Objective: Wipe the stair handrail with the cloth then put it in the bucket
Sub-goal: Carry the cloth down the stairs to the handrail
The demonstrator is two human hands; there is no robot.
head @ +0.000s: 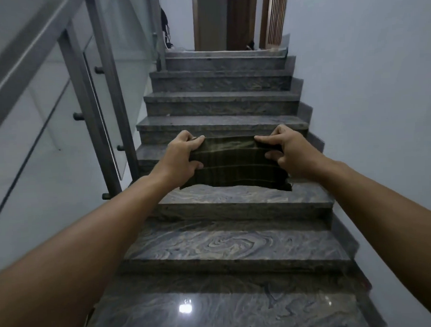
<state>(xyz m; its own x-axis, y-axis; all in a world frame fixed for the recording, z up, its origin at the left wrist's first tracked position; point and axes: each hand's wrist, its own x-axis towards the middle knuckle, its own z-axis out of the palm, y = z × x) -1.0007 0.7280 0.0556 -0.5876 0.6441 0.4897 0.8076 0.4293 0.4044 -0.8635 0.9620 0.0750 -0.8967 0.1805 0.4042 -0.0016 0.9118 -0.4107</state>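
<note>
A dark green checked cloth [234, 162] is stretched out flat in the air above the marble stairs, held between both hands. My left hand [182, 156] grips its left edge and my right hand [281, 149] grips its right edge. The grey metal handrail [20, 73] runs up the left side, well away from both hands. No bucket is in view.
Polished marble steps [238, 246] climb to a landing with wooden doors [240, 19]. Metal posts [88, 112] and glass panels [127, 43] line the left side below the handrail. A plain white wall [379, 94] bounds the stairs on the right.
</note>
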